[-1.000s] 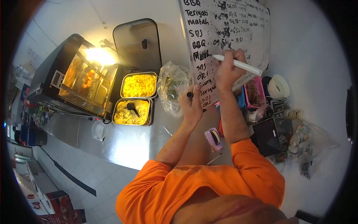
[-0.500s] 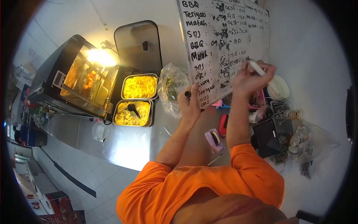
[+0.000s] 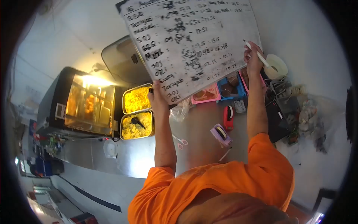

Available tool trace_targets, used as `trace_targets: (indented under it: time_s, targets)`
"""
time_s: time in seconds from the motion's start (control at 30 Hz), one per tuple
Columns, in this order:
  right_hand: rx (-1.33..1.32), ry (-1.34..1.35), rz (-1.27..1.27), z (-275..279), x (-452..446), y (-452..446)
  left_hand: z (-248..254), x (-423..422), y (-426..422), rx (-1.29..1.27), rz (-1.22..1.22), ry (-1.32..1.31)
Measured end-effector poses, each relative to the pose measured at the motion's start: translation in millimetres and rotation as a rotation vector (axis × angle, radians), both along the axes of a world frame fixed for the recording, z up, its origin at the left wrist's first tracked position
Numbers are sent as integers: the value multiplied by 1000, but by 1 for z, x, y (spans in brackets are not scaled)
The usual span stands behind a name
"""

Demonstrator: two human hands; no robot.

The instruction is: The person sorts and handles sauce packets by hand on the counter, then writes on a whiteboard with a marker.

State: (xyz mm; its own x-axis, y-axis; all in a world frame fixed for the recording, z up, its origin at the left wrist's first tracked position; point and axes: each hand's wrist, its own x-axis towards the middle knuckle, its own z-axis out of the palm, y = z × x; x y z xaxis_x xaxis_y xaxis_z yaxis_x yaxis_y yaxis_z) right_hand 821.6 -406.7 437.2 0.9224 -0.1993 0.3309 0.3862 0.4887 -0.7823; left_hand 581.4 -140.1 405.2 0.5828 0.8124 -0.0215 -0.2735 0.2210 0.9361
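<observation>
A whiteboard (image 3: 175,59) covered in handwritten names and times is held up and tilted in front of me. My left hand (image 3: 160,100) is closed on its lower left corner. A small black piece, which looks like a marker cap (image 3: 150,90), sticks out by the fingers of that hand. My right hand (image 3: 254,61) grips a white marker (image 3: 263,60) near the board's right edge. The marker's dark tip points up and left over the board; whether it touches the surface I cannot tell.
On the steel counter (image 3: 201,138) lie scissors (image 3: 180,142), a purple tape dispenser (image 3: 220,134) and a red one (image 3: 228,118). Pink (image 3: 207,94) and blue (image 3: 232,87) bins stand behind. Two trays of yellow food (image 3: 137,100) sit left, beside a lit warmer cabinet (image 3: 89,102).
The whiteboard has moved left and up, tilting more, with my left hand still on its corner. My right hand has shifted up from the written lines toward the right edge, keeping the marker.
</observation>
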Motion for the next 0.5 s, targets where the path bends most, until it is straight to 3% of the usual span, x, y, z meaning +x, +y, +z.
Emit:
trace_targets:
  time_s: [0.07, 0.17, 0.3, 0.5]
  targets:
    - [-120, -43, -45, -17, 16, -8, 3, 0, 10, -38, -11, -50]
    - [-97, -56, 61, -27, 41, -19, 3, 0, 22, -66, -40, -67]
    - [-121, -81, -70, -22, 51, -12, -9, -1, 38, -87, -171, -143]
    - [-29, -147, -266, -46, -31, 5, -5, 6, 28, -157, -175, -166]
